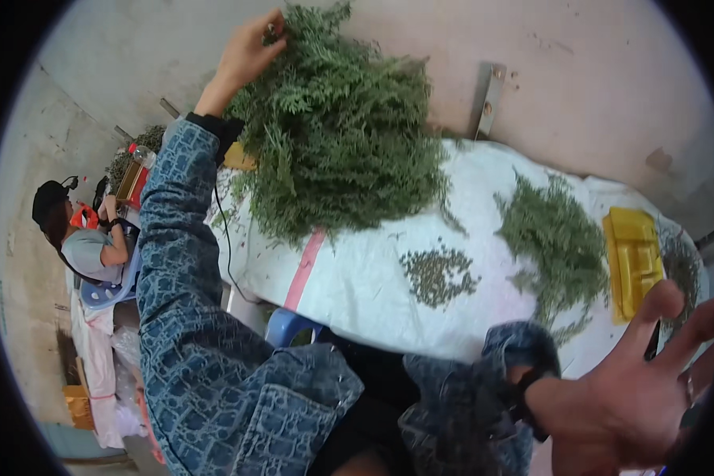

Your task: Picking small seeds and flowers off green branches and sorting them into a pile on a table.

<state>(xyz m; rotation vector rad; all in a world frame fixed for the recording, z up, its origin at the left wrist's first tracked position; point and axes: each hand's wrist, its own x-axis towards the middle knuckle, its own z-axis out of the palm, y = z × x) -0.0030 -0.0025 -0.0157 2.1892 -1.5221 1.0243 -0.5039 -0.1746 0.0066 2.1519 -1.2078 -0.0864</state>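
Observation:
At the upper left, my left hand (251,54) reaches over the far edge of a large heap of green feathery sprigs (345,143). Its fingers are curled together, and a small dark bit shows between them that I cannot make out. My right hand (623,404) is raised close to the camera at the lower right, fingers apart, with nothing plainly held. Beyond it lies a smaller bunch of green sprigs (555,246). A patch of small round brownish seeds or cones (438,275) is spread on the white woven sheet (365,293) between the two green piles.
A yellow compartment tray (633,258) sits at the sheet's right side. A metal bracket (490,101) is at the wall behind. A blue plastic stool (292,327) is below the table edge. At the far left another person (95,242) sits in a blue chair, near a clear bottle (143,155).

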